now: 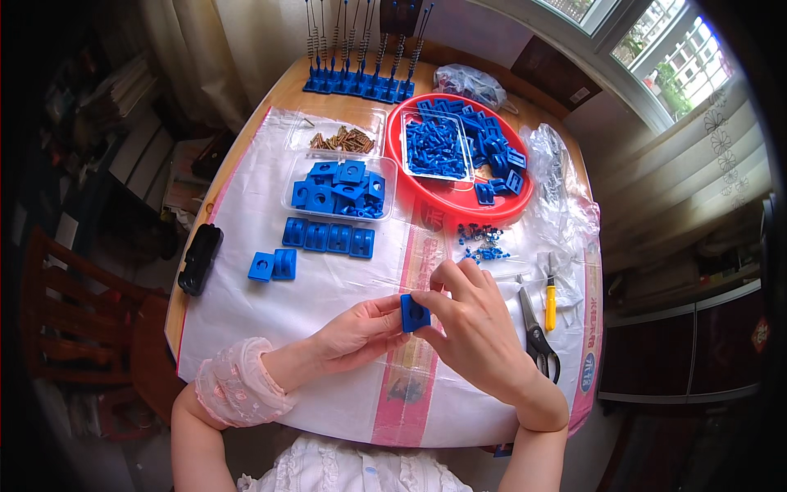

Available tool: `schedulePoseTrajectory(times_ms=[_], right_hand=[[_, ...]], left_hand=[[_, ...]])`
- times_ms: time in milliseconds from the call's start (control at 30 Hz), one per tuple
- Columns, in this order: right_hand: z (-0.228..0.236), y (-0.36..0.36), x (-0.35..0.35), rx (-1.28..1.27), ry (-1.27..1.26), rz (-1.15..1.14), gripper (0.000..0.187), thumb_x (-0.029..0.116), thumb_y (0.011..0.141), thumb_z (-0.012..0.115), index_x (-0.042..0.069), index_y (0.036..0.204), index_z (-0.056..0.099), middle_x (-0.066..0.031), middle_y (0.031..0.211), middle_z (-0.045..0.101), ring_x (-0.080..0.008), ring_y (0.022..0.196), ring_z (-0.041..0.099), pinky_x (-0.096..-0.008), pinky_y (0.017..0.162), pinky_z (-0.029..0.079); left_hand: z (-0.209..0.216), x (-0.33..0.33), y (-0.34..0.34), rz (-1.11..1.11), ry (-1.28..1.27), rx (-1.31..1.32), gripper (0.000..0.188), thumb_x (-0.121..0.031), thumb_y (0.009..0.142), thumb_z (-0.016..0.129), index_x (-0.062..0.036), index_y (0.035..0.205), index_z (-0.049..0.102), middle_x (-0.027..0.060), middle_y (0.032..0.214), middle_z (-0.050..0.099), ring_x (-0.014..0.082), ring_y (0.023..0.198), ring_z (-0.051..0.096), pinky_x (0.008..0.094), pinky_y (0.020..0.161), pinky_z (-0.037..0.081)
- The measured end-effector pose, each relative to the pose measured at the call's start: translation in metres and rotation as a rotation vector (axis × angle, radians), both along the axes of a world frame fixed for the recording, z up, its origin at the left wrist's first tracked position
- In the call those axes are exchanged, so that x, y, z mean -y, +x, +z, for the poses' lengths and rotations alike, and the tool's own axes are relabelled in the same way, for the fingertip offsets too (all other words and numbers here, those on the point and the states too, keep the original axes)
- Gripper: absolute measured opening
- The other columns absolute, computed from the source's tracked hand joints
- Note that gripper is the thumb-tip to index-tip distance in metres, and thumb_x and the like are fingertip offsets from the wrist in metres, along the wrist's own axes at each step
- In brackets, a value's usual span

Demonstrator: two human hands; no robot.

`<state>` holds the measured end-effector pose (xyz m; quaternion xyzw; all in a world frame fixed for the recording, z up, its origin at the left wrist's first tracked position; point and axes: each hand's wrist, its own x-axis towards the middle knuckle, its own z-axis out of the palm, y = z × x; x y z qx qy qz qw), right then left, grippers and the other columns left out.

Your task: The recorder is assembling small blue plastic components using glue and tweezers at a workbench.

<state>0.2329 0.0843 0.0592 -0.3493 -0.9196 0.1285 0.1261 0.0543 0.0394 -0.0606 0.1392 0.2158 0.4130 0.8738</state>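
Grip: left hand [357, 332] and right hand [479, 324] pinching one blue block [416, 312]. Row of four blocks [316, 235] looks done; loose pieces [336, 189] in clear tub [393, 182] apparently remaining.

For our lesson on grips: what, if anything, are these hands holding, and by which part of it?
One square-faced blue block: the left hand at its left edge, the right hand at its top and lower right.
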Motion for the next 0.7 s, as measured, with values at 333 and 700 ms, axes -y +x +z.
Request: schedulePoseTrajectory(times_ms=[333, 700], right_hand=[[-0.0002, -0.0004, 0.0001, -0.003, 0.001, 0.002, 0.034, 0.008, 0.065, 0.082, 0.005, 0.097, 0.07, -0.0083, 0.097, 0.056, -0.0266, 0.095, 0.052, -0.0369, 0.085, 0.044], [-0.0012, -0.0005, 0.0, -0.003, 0.008, 0.0, 0.034, 0.01, 0.066, 0.082, 0.005, 0.097, 0.07, -0.0077, 0.095, 0.056, -0.0262, 0.094, 0.052, -0.0367, 0.084, 0.043]], left_hand=[[0.0002, -0.0003, 0.0, -0.001, -0.001, -0.006, 0.041, -0.021, 0.099, 0.058, -0.0081, 0.137, 0.049, 0.0009, 0.123, 0.059, 0.0075, 0.11, 0.055, 0.0237, 0.094, 0.048], [-0.0011, 0.0002, -0.0013, -0.002, 0.012, 0.025, 0.04, -0.02, 0.1, 0.057, -0.0081, 0.137, 0.049, 0.001, 0.123, 0.059, 0.0073, 0.109, 0.055, 0.0236, 0.093, 0.048]])
